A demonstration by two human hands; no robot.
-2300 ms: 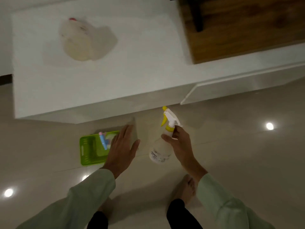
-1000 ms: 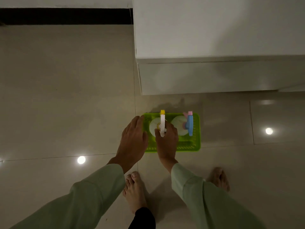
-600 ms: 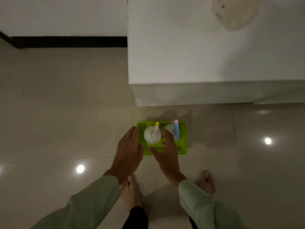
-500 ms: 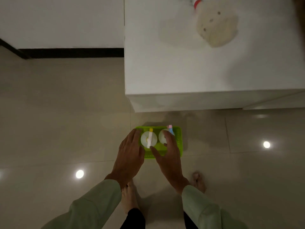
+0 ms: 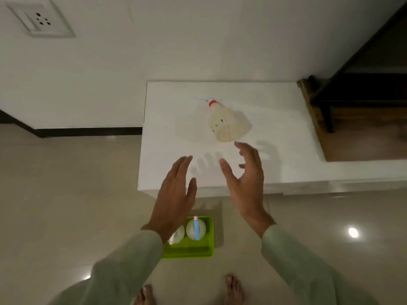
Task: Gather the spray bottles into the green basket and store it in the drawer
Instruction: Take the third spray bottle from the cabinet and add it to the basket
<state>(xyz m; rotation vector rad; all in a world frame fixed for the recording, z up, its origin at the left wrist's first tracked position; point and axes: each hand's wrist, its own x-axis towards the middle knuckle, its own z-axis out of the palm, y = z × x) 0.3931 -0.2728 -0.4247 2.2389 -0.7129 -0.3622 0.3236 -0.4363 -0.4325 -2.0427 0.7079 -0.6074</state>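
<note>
The green basket (image 5: 193, 250) sits on the floor tiles below the white cabinet (image 5: 167, 119). Two spray bottles stand upright in it: one with a blue and pink trigger (image 5: 196, 229), and one beside it on the left (image 5: 178, 234) half hidden by my left wrist. A pale bottle with a red cap (image 5: 223, 122) stands on the cabinet top. My left hand (image 5: 176, 194) and my right hand (image 5: 246, 183) are raised over the cabinet's front edge, both empty with fingers spread, the right one just short of the red-capped bottle.
A wall socket (image 5: 40, 18) is at the upper left. A dark wooden shelf with a black frame (image 5: 361, 119) adjoins the cabinet on the right. The cabinet's drawer front (image 5: 330, 186) shows along its lower edge. My bare feet (image 5: 233, 289) stand behind the basket.
Both hands left the basket and rose over the cabinet top. The yellow-trigger bottle, carried earlier by my right hand, stands in the basket. The view tilted up toward the wall.
</note>
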